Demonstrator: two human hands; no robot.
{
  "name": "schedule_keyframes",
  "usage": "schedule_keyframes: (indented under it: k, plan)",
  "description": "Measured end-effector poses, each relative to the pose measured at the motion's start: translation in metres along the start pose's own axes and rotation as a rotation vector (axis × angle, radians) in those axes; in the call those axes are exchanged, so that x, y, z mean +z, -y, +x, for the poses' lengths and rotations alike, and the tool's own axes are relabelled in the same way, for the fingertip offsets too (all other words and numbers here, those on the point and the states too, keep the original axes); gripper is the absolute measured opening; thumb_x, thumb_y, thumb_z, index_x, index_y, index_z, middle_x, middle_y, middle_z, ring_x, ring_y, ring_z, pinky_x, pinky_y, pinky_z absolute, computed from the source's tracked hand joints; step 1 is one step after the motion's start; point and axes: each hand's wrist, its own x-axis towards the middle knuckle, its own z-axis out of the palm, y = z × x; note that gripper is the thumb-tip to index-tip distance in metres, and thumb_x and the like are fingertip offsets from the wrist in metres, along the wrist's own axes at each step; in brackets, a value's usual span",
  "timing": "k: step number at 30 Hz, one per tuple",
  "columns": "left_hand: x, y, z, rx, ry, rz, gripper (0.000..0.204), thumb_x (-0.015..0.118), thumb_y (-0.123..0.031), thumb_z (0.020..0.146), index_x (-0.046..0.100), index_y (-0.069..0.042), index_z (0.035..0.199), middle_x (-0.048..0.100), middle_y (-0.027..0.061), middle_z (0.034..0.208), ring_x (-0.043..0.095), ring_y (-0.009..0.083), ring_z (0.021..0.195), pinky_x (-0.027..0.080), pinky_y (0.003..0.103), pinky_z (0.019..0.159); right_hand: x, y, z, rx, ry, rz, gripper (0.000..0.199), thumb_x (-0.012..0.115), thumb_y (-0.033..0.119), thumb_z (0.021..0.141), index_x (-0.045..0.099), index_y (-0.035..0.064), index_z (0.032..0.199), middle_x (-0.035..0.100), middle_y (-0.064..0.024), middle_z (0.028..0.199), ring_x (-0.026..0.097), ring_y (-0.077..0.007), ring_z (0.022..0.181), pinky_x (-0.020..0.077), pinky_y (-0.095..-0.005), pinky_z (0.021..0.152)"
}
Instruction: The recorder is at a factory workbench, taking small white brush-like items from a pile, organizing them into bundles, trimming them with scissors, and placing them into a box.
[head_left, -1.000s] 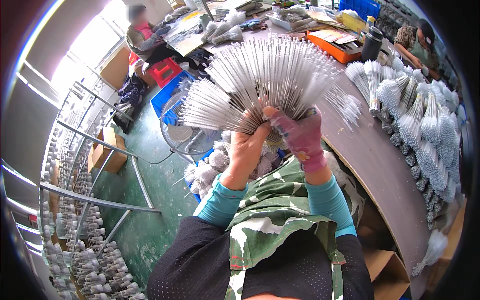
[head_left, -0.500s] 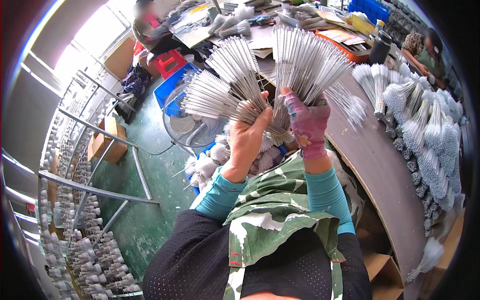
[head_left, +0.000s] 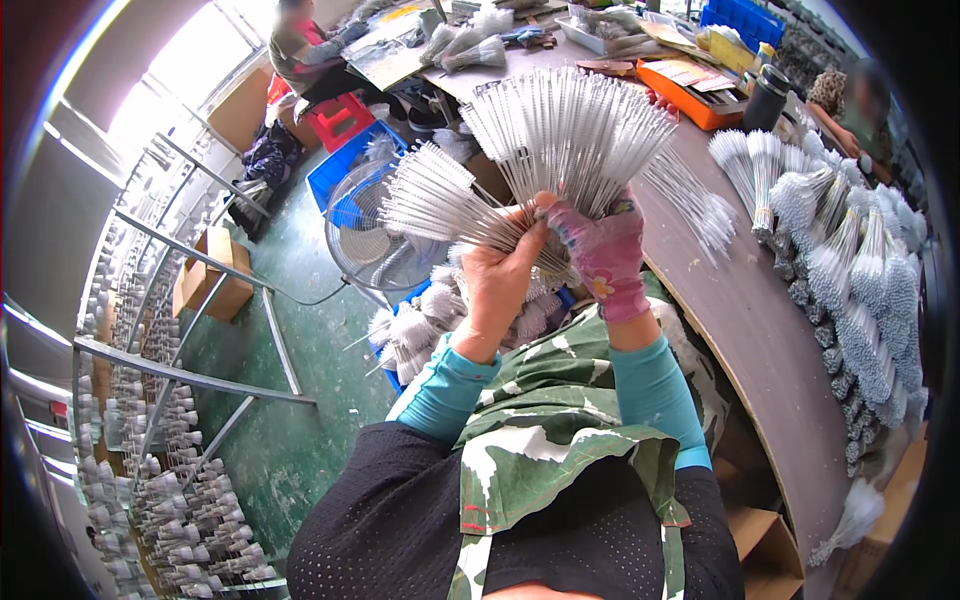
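Two hands hold a spread of wire brushes [head_left: 570, 130] over the lap, beside the table.
The left hand [head_left: 497, 285], bare, is closed round the stems of a cluster leaning left; the right hand [head_left: 608, 258], in a pink glove [head_left: 612, 285] with its thumb tip bare, grips the stems of the larger cluster fanned out above — white bristle ends up, stems gathered low. The hands are close together; whether they touch, I cannot tell. A few loose brushes [head_left: 690, 205] lie on the table [head_left: 765, 375] just right of the glove, with tied bundles [head_left: 860, 270] piled farther right. Below the left hand is a heap [head_left: 415, 335] of similar brushes — a floor fan [head_left: 365, 240] stands just beyond it.
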Motion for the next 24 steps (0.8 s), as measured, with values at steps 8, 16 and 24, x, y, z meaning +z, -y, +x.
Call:
schedule_keyframes:
  k: [8,16,24]
  plan:
    - [-0.001,-0.002,-0.001,-0.141,0.055,-0.163,0.021,0.060,-0.001,0.086,0.062,0.001,0.106,0.064,0.0021,0.093,0.058,0.0073,0.082,0.047,0.021,0.076,-0.001,-0.002,0.001,0.051,-0.172,-0.064,0.034,0.073,0.006,0.076,0.057,0.0003,0.105,0.065,-0.0042,0.092,0.061,-0.0111,0.076,0.0494,-0.0243,0.068]
    - [0.008,-0.009,-0.009,-0.178,0.191,-0.112,0.046,0.057,0.001,0.085,0.045,-0.001,0.130,0.057,0.0063,0.116,0.052,0.0128,0.107,0.042,0.028,0.091,-0.012,0.005,-0.005,0.140,-0.143,0.040,0.034,0.071,0.007,0.077,0.054,0.0005,0.106,0.065,-0.0068,0.092,0.063,-0.0132,0.078,0.0503,-0.0265,0.069]
    - [0.042,0.000,-0.022,0.038,0.659,0.448,0.103,0.071,0.000,0.065,0.003,0.002,0.141,0.035,0.0238,0.133,0.039,0.0319,0.124,0.036,0.039,0.100,-0.060,-0.037,-0.043,0.083,0.115,-0.086,0.092,0.076,0.052,0.064,0.037,-0.0011,0.129,0.060,-0.0188,0.108,0.059,-0.0285,0.102,0.0453,-0.0377,0.087]
